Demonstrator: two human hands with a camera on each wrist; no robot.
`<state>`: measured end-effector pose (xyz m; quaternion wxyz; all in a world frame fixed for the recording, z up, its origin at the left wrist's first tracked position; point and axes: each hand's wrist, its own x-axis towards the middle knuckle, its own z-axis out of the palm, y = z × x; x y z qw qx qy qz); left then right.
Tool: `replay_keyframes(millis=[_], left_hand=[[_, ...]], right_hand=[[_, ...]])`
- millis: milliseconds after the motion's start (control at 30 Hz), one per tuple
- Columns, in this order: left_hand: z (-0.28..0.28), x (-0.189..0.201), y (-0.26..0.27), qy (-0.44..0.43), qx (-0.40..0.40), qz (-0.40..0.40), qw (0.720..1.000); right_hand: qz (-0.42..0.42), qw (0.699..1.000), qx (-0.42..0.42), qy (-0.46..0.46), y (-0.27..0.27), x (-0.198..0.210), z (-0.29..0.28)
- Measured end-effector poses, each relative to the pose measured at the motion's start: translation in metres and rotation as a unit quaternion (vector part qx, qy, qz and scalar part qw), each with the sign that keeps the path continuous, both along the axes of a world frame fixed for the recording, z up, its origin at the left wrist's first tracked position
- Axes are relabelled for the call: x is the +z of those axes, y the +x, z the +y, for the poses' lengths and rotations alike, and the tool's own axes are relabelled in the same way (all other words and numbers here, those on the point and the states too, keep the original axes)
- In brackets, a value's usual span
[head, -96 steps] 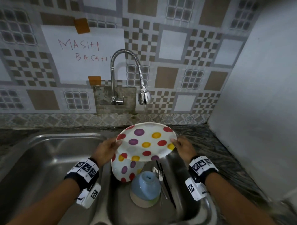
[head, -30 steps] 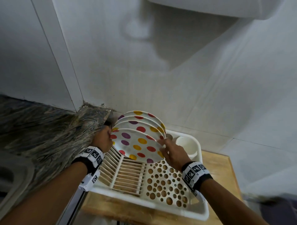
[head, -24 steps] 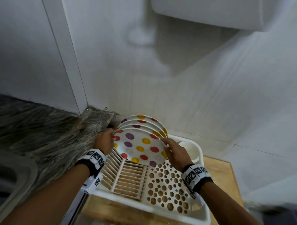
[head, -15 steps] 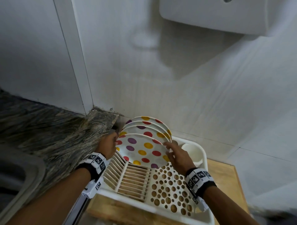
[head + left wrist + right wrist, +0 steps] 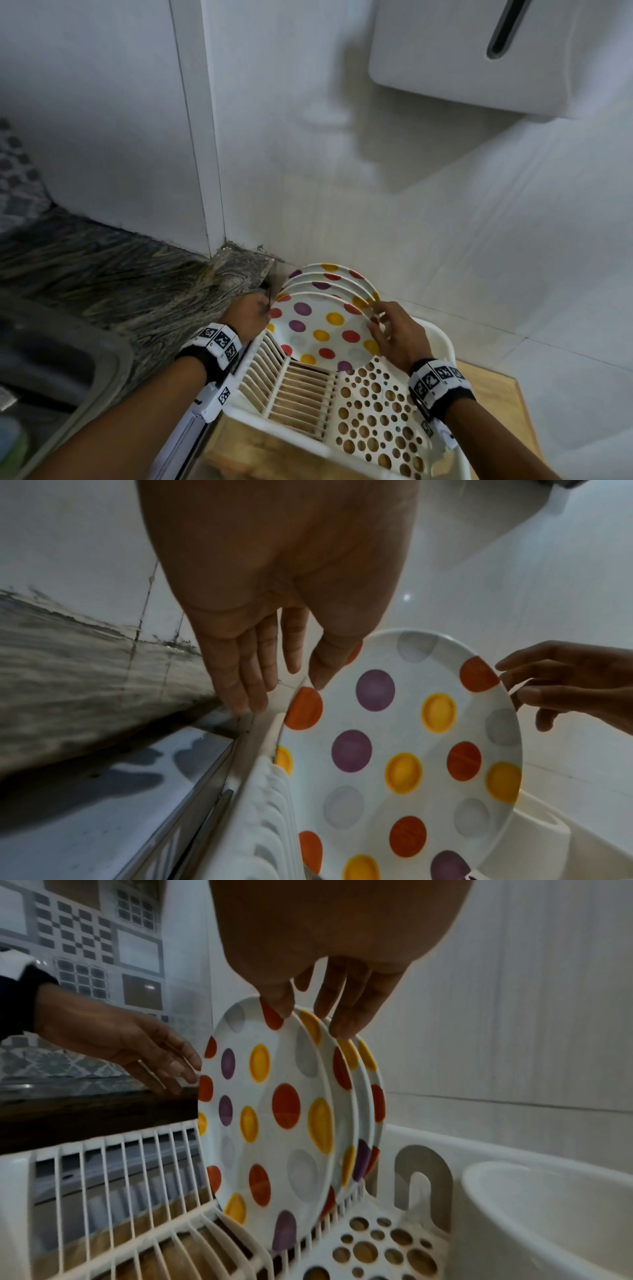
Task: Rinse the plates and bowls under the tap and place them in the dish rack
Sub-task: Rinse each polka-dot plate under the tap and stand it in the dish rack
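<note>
A white plate with coloured dots [image 5: 325, 329] [image 5: 404, 750] [image 5: 274, 1123] stands upright in the slots of the white dish rack [image 5: 373, 421] [image 5: 120, 1164]. It is the front one, with three matching plates [image 5: 329, 274] [image 5: 363, 1096] behind it. My left hand [image 5: 257, 308] [image 5: 284, 693] is at its left rim with straight fingers, the thumb tip touching the edge. My right hand [image 5: 376, 318] [image 5: 310, 1020] is at the upper right rim with fingers spread loosely. Its thumb rests on the front plate's edge and its fingertips on the plates behind.
A white cutlery cup [image 5: 548, 1204] sits at the rack's far right corner. The rack stands on a wooden board [image 5: 496, 394] against a white wall. A marbled counter [image 5: 120, 284] and the sink edge [image 5: 51, 359] lie to the left. A white wall box [image 5: 496, 51] hangs above.
The plate went from under the tap to the rack and settled lower into its slot. Both hands have loosened their hold on its rim.
</note>
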<state>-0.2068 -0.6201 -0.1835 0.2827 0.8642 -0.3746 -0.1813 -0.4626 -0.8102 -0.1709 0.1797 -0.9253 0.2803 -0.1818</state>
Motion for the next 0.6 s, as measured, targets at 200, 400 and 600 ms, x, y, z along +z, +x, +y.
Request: replay_keyframes(millis=[200,400,600], left_hand=[[0.064,0.030,0.020,-0.045,0.068,-0.032,0.996],[0.202,0.051,0.062,-0.098,0.202,-0.015,0.974],[0.374,0.058,0.086,-0.097,0.421,-0.093,0.897]], right_hand=[[-0.075,0.994,0.060,-0.044,0.054,0.040,0.033],[-0.094,0.968,0.224,0.058,0.168,0.058,0.133],[0.004,0.903,0.384,0.194,0.267,0.054,0.261]])
